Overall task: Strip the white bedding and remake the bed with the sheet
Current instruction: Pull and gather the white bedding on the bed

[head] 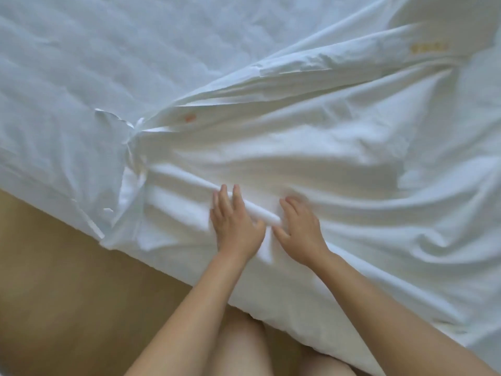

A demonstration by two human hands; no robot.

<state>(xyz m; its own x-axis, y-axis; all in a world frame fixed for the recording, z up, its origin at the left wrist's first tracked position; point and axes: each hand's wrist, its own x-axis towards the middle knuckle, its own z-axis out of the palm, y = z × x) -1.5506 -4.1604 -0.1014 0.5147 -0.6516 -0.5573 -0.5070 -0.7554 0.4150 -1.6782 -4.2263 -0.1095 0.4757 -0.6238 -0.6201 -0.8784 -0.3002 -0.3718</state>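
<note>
A rumpled white sheet (311,147) lies in long folds over the right half of the bed and hangs over its near edge. The quilted white mattress cover (81,63) is bare on the left. My left hand (234,221) lies flat on the sheet near the bed's edge, fingers straight, across a raised fold (189,183). My right hand (298,226) rests beside it, palm down with fingers spread, pressing the cloth. Both hands are blurred. A small orange mark (189,118) and a yellow label (429,47) show on the sheet.
Tan floor (54,294) runs along the near left side of the bed. My bare knees (241,351) are close against the bed's edge at the bottom. A loose white tie (138,126) hangs from the sheet's left border.
</note>
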